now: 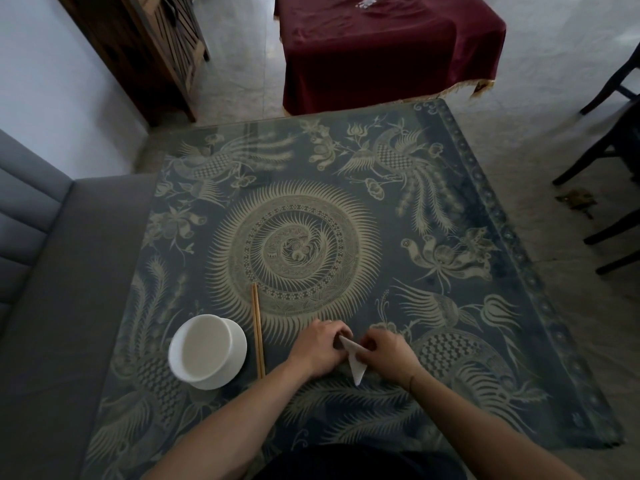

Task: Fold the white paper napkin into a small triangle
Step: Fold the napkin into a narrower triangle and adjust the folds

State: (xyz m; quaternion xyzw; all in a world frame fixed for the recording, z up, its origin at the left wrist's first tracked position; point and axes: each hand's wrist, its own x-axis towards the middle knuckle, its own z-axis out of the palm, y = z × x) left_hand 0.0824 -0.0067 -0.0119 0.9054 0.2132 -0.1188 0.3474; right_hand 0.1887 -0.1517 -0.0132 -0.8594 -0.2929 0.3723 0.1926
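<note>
Both hands pinch a folded napkin at the near table edge

The left hand (320,346) and right hand (388,351) meet over the patterned table (450,410), each gripping the white paper napkin (356,365), which is folded to a narrow triangle with its tip pointing toward the person. To the left lie a pair of chopsticks (258,332), and just beyond them stands a white bowl (207,351)
</note>
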